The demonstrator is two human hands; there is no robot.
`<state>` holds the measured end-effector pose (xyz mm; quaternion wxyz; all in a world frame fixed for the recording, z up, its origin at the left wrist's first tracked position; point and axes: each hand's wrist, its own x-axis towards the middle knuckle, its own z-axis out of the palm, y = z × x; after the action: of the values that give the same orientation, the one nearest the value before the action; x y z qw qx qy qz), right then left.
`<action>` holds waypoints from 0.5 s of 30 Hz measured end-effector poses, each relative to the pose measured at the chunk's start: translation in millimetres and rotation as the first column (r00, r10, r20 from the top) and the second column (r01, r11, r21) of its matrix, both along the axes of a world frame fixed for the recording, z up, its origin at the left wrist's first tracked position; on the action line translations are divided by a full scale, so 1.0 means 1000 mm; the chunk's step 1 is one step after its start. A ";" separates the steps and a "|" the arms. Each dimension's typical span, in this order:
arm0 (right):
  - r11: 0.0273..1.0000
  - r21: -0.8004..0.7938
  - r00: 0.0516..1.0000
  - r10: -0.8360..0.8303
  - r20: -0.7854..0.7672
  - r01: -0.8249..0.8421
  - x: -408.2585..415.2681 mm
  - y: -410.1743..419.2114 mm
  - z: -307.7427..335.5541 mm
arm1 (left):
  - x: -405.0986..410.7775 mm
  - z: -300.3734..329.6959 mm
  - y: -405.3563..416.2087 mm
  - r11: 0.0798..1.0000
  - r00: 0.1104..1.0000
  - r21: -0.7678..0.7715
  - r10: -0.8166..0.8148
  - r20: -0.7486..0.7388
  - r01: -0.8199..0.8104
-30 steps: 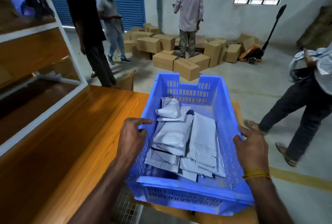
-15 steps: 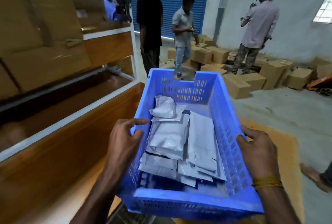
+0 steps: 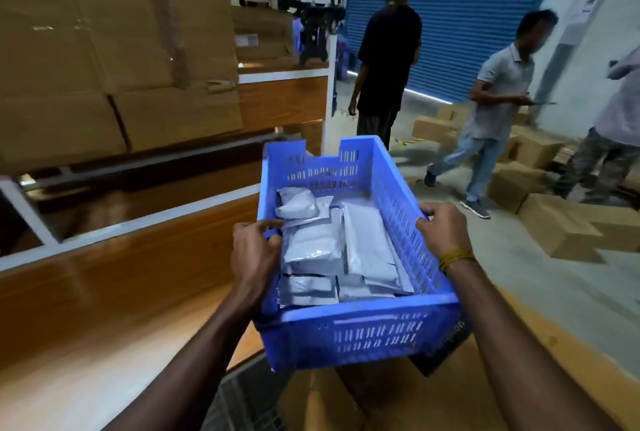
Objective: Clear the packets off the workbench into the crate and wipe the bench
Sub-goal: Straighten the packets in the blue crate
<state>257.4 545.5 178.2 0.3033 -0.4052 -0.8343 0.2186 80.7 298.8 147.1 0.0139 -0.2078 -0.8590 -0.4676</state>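
A blue slotted plastic crate (image 3: 367,333) is held up in front of me, clear of the bench. Several grey-white packets (image 3: 349,250) lie flat inside it, with a small puffy one at the far end. My left hand (image 3: 254,254) grips the crate's left rim, thumb over the edge. My right hand (image 3: 441,231), with a yellow thread at the wrist, grips the right rim. The wooden workbench (image 3: 114,295) runs along my left, its top bare where I can see it.
Large cardboard boxes (image 3: 114,46) sit on the bench's white-framed shelf (image 3: 277,76). Three people stand ahead: one in black (image 3: 386,60), one in grey (image 3: 498,84), one at the right edge. Cardboard boxes (image 3: 554,233) lie on the floor at right and below the crate.
The crate has lifted off its rest and swung left with my view. Both hands have closed on its rims. The bench's shelf and boxes have come into view.
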 end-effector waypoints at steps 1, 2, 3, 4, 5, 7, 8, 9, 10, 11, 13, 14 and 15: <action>1.000 -0.005 1.000 0.019 -0.010 -0.019 -0.009 0.013 -0.003 | 0.003 -0.004 0.009 1.000 1.000 -0.006 0.017 -0.003 -0.017; 0.999 -0.009 0.999 0.036 -0.020 -0.036 -0.017 0.024 -0.007 | 0.007 -0.007 0.017 0.999 0.999 -0.013 0.035 0.000 -0.035; 0.998 -0.012 0.998 0.054 -0.024 -0.055 -0.024 0.034 -0.011 | 0.012 -0.010 0.024 0.998 0.999 -0.033 0.051 0.006 -0.051; 0.998 -0.020 0.998 0.067 -0.021 -0.067 -0.031 0.043 -0.015 | 0.014 -0.013 0.030 0.996 0.997 -0.054 0.071 0.007 -0.070; 0.996 -0.029 0.997 0.080 -0.016 -0.080 -0.036 0.050 -0.019 | 0.016 -0.016 0.036 0.994 0.995 -0.059 0.096 0.011 -0.095; 0.993 -0.039 0.994 0.110 -0.010 -0.111 -0.045 0.064 -0.027 | 0.018 -0.019 0.046 0.991 0.993 -0.064 0.117 0.009 -0.116; 0.991 -0.044 0.992 0.123 -0.008 -0.124 -0.048 0.070 -0.031 | 0.017 -0.020 0.051 0.991 0.993 -0.074 0.114 0.008 -0.113; 0.990 -0.047 0.991 0.133 -0.003 -0.133 -0.051 0.075 -0.034 | 0.017 -0.020 0.056 0.990 0.993 -0.078 0.117 0.013 -0.116; 0.989 -0.049 0.990 0.139 0.003 -0.139 -0.053 0.079 -0.037 | 0.015 -0.022 0.061 0.989 0.992 -0.085 0.125 0.015 -0.124; 0.988 -0.049 0.989 0.146 0.011 -0.145 -0.056 0.084 -0.041 | 0.014 -0.023 0.066 0.987 0.991 -0.093 0.136 0.013 -0.134; 0.986 -0.042 0.987 0.160 0.030 -0.159 -0.063 0.094 -0.045 | 0.011 -0.025 0.075 0.983 0.987 -0.090 0.161 0.021 -0.159; 0.985 -0.040 0.985 0.167 0.042 -0.165 -0.066 0.099 -0.046 | 0.008 -0.026 0.079 0.982 0.985 -0.089 0.170 0.027 -0.167; 0.985 -0.038 0.983 0.173 0.055 -0.171 -0.070 0.104 -0.047 | 0.006 -0.027 0.083 0.980 0.983 -0.095 0.179 0.034 -0.176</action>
<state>187.3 649.2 131.0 0.2522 -0.3428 -0.8709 0.2459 86.8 381.5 120.2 0.0279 -0.1208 -0.8949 -0.4287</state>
